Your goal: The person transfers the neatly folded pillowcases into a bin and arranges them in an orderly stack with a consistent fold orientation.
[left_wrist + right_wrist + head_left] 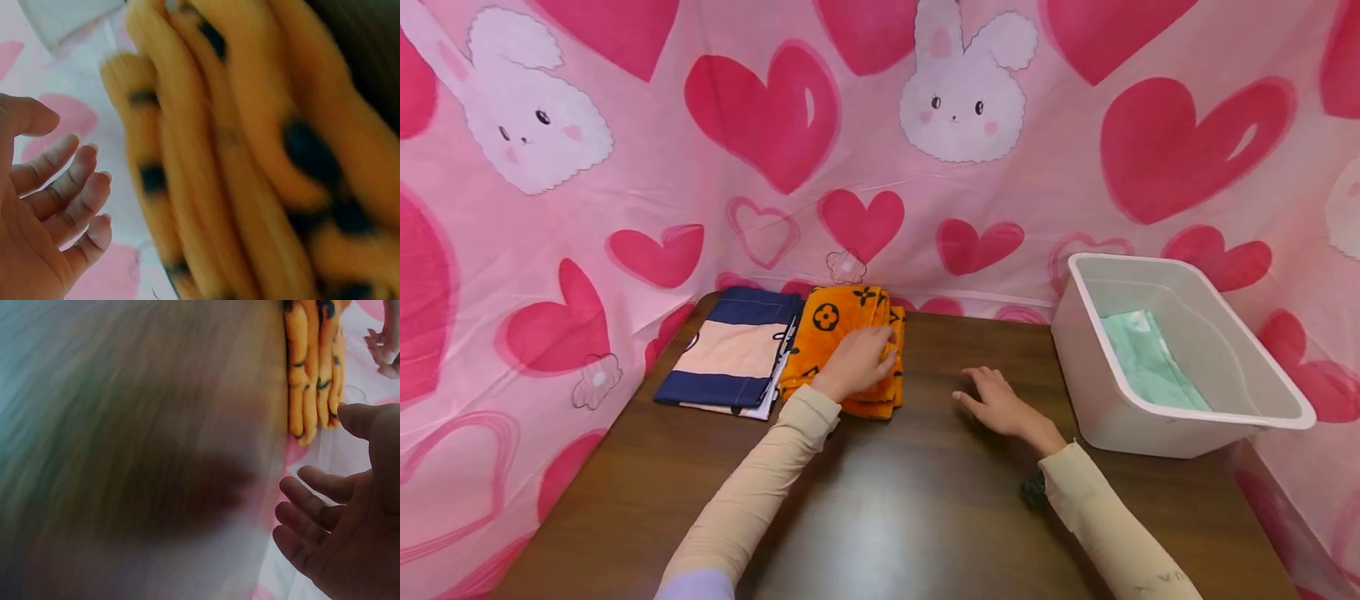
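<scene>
A folded orange plush blanket [825, 317] with black motifs lies toward the back of the table, its layers stacked thick. My left hand [859, 360] is over its right part in the head view. In the left wrist view this hand [56, 206] has loosely bent fingers, with a gap between them and the blanket's folded layers [206, 156]. To the right of the blanket, my right hand [1000, 404] hovers low above the wooden table, holding nothing. Its fingers [312, 503] are spread and relaxed in the right wrist view.
Left of the blanket lies a folded navy and pale pink cloth [730, 346]. A white plastic bin [1090, 383] stands at the right, with a folded mint-green cloth [1150, 367] inside. Pink heart-and-rabbit fabric [880, 142] hangs behind and along both sides of the brown table [880, 517].
</scene>
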Demonstrator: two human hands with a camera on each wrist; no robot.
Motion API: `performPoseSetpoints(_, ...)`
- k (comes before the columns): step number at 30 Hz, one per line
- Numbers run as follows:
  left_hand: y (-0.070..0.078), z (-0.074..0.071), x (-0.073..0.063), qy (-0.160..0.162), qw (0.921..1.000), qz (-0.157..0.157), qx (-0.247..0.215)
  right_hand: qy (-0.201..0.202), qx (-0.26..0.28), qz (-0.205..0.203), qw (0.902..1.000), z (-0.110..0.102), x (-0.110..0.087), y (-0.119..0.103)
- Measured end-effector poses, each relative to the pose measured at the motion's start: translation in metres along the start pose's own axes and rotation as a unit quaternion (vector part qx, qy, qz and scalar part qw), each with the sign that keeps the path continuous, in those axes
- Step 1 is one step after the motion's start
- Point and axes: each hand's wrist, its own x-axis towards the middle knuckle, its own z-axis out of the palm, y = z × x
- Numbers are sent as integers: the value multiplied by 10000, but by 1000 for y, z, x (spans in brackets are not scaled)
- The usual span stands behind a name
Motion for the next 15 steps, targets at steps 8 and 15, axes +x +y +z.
performPoseSetpoints(8, -33, -11, -17, 246, 9992, -292, -123, -72, 100, -78, 9999, 19, 28, -11)
performPoseSetpoints(15, -57, -19, -36, 268, 9978, -577, -161, -300, 427, -167, 9985, 31, 44, -23)
